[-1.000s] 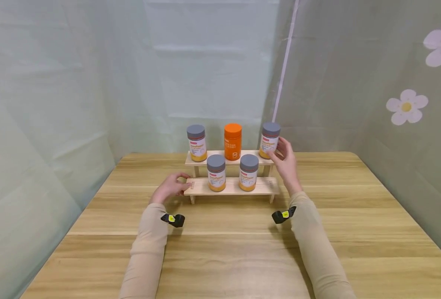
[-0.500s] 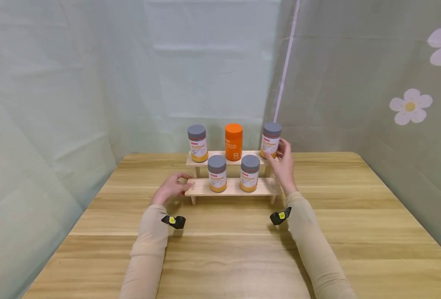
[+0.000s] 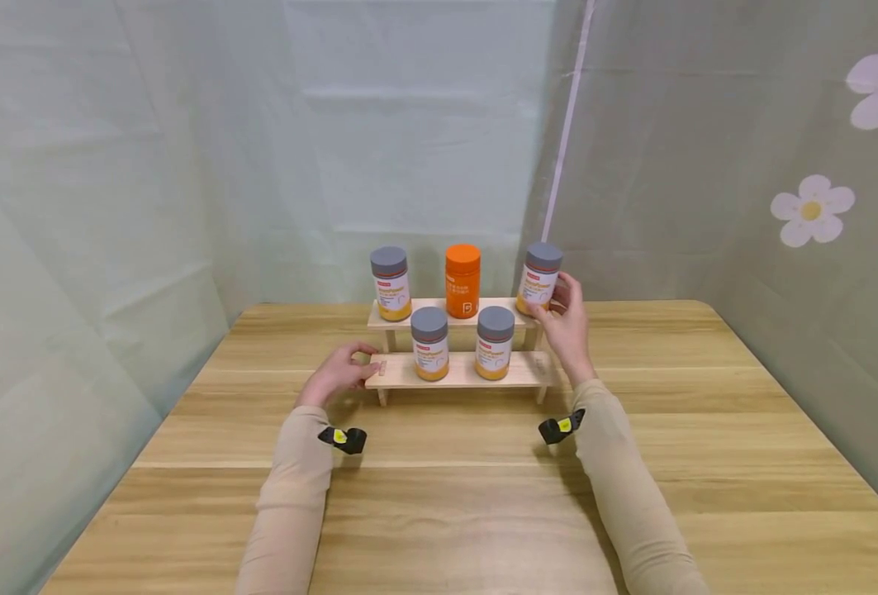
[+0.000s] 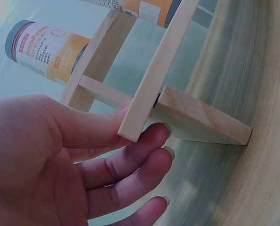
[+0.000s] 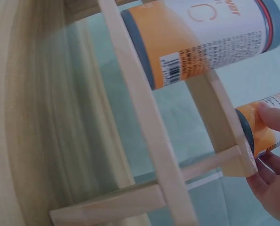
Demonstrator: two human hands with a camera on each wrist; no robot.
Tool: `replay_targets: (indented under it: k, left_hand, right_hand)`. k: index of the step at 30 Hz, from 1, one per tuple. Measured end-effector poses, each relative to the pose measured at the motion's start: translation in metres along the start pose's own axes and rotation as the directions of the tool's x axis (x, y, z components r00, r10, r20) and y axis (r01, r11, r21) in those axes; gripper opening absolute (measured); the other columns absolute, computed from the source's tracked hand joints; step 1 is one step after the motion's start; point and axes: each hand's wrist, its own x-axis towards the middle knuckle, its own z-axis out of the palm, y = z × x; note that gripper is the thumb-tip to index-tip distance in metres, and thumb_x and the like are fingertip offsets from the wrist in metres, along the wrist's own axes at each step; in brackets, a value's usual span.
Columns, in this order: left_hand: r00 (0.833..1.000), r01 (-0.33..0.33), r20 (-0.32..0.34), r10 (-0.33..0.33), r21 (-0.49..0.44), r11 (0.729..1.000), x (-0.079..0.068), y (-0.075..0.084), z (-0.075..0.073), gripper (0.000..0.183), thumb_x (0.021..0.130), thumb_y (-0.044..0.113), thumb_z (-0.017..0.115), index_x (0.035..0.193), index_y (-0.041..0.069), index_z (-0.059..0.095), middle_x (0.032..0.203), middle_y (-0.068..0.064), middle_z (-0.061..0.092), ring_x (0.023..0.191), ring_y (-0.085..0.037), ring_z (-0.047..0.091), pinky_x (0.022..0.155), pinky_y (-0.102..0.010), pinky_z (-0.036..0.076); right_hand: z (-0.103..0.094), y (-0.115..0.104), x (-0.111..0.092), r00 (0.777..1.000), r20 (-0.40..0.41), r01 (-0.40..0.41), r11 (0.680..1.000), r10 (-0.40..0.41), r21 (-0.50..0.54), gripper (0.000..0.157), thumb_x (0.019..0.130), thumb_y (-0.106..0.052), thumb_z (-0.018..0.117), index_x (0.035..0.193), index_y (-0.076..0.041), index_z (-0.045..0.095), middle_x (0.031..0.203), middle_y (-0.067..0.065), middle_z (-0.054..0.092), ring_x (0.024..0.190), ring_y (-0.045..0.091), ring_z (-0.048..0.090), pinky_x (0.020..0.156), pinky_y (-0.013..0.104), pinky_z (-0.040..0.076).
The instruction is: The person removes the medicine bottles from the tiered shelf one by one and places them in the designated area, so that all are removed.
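Observation:
A two-tier wooden shelf (image 3: 468, 378) stands on the table. My left hand (image 3: 340, 370) pinches the left end of its lower board; in the left wrist view the thumb lies on one face of the board (image 4: 151, 80) and the fingers curl behind it. At the right end of the upper tier, my right hand (image 3: 571, 332) grips a grey-lidded supplement jar (image 3: 537, 287), which leans slightly right. The right wrist view shows the thumb and fingers around that jar's orange lower part (image 5: 262, 129), its base at the upper board.
An orange jar (image 3: 462, 285) stands mid-upper tier, with another grey-lidded jar (image 3: 391, 289) to its left. Two more matching jars, left (image 3: 430, 347) and right (image 3: 494, 347), stand on the lower tier. The wood-grain table (image 3: 439, 512) reaches back to hanging cloth (image 3: 424, 149).
The lid of the right-hand jar has tipped slightly to the right. My right wrist has shifted a little inward; the left hand keeps its hold on the shelf.

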Motion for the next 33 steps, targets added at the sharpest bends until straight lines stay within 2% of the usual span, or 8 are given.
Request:
replay_targets:
  k: [4, 10, 17, 22, 26, 29, 33]
  left_hand:
    - [1.0, -0.003, 0.004, 0.003, 0.004, 1.0, 0.0, 0.0, 0.0, 0.042, 0.097, 0.017, 0.057, 0.133, -0.003, 0.047, 0.073, -0.003, 0.062, 0.066, -0.013, 0.057, 0.062, -0.029, 0.046]
    - [1.0, 0.0, -0.001, 0.0, 0.008, 1.0, 0.0, 0.001, 0.0, 0.042, 0.097, 0.017, 0.057, 0.133, -0.004, 0.046, 0.074, -0.004, 0.062, 0.065, -0.011, 0.057, 0.062, -0.029, 0.046]
    - [1.0, 0.013, 0.004, -0.013, 0.017, 1.0, -0.002, 0.002, 0.0, 0.043, 0.097, 0.019, 0.056, 0.134, -0.003, 0.046, 0.079, -0.007, 0.063, 0.069, -0.013, 0.058, 0.067, -0.031, 0.048]
    - [1.0, 0.004, 0.013, -0.004, 0.012, 1.0, -0.003, 0.002, 0.0, 0.044, 0.098, 0.019, 0.056, 0.134, -0.004, 0.044, 0.085, -0.013, 0.066, 0.07, -0.013, 0.058, 0.068, -0.033, 0.049]
    - [1.0, -0.012, 0.017, 0.012, 0.005, 1.0, -0.003, 0.003, -0.001, 0.045, 0.098, 0.018, 0.056, 0.134, -0.005, 0.044, 0.083, -0.012, 0.066, 0.069, -0.012, 0.057, 0.066, -0.032, 0.048]
    - [1.0, -0.01, 0.012, 0.01, 0.004, 1.0, -0.002, 0.002, -0.001, 0.044, 0.098, 0.018, 0.056, 0.133, -0.004, 0.045, 0.077, -0.007, 0.063, 0.067, -0.011, 0.057, 0.065, -0.031, 0.048]
    - [1.0, -0.003, 0.011, 0.003, -0.001, 1.0, -0.001, 0.002, 0.0, 0.043, 0.097, 0.017, 0.056, 0.133, -0.004, 0.045, 0.074, -0.003, 0.061, 0.066, -0.011, 0.056, 0.064, -0.031, 0.047]
  right_hand:
    - [-0.005, -0.011, -0.002, 1.0, 0.014, 0.013, 1.0, -0.013, 0.014, 0.067, 0.085, 0.008, 0.067, 0.142, 0.005, 0.032, 0.135, 0.032, 0.049, 0.122, 0.04, 0.05, 0.104, 0.044, 0.041]
    - [-0.015, 0.007, 0.009, 0.999, 0.016, 0.038, 0.999, -0.038, 0.011, 0.068, 0.084, 0.004, 0.07, 0.143, -0.002, 0.035, 0.134, 0.027, 0.052, 0.12, 0.03, 0.052, 0.102, 0.037, 0.042]
    - [-0.028, 0.013, 0.013, 0.997, 0.023, 0.077, 0.997, -0.076, -0.03, 0.067, 0.083, 0.004, 0.071, 0.141, -0.001, 0.037, 0.13, 0.026, 0.055, 0.114, 0.025, 0.054, 0.097, 0.032, 0.044]
    - [-0.04, 0.014, 0.016, 0.997, 0.023, 0.077, 0.996, -0.076, -0.04, 0.067, 0.084, 0.002, 0.071, 0.142, -0.003, 0.037, 0.13, 0.025, 0.056, 0.108, 0.01, 0.055, 0.096, 0.026, 0.044]
    - [-0.052, 0.015, 0.018, 0.997, 0.023, 0.077, 0.997, -0.077, -0.03, 0.067, 0.084, 0.003, 0.071, 0.142, -0.003, 0.037, 0.127, 0.023, 0.056, 0.102, 0.001, 0.054, 0.095, 0.023, 0.044]
    - [-0.06, 0.016, 0.019, 0.997, 0.021, 0.075, 0.997, -0.075, -0.013, 0.068, 0.083, 0.006, 0.07, 0.142, -0.001, 0.037, 0.123, 0.016, 0.057, 0.1, -0.002, 0.054, 0.093, 0.021, 0.044]
    - [-0.07, 0.018, 0.019, 0.997, 0.018, 0.07, 0.998, -0.07, -0.006, 0.069, 0.083, 0.008, 0.07, 0.142, -0.001, 0.036, 0.114, -0.001, 0.057, 0.099, -0.002, 0.055, 0.092, 0.021, 0.045]
